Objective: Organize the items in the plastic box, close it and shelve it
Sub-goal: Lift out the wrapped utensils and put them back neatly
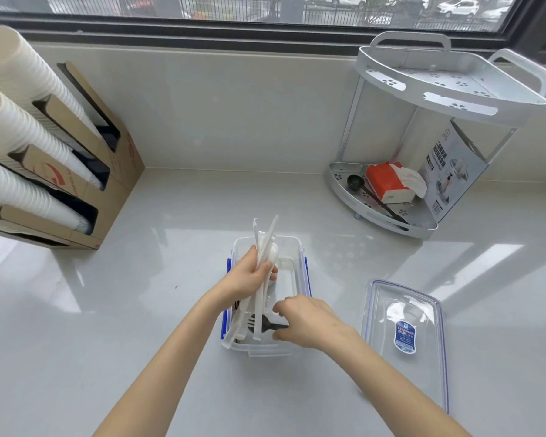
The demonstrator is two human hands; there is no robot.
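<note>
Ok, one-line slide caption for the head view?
Left hand lifts wrapped white cutlery from the open plastic box; right hand grips a black spoon.

Clear plastic box point(292, 247) with blue clips, white wrapped cutlery point(264, 247), black spoon point(267, 324), blue-labelled clear lid point(405, 339), glossy pale-grey worktop point(139, 310), red tissue pack point(386, 181)

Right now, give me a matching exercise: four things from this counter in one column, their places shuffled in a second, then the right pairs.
Things:
1. clear plastic lid with blue label
2. black plastic spoon
3. bundle of white wrapped utensils
4. red tissue pack

Places:
A. lower tier of the white corner shelf
B. in the left hand
C. flat on the counter, right of the clear plastic box
D. inside the box, at the right hand

Pairs: 1-C, 2-D, 3-B, 4-A
</note>
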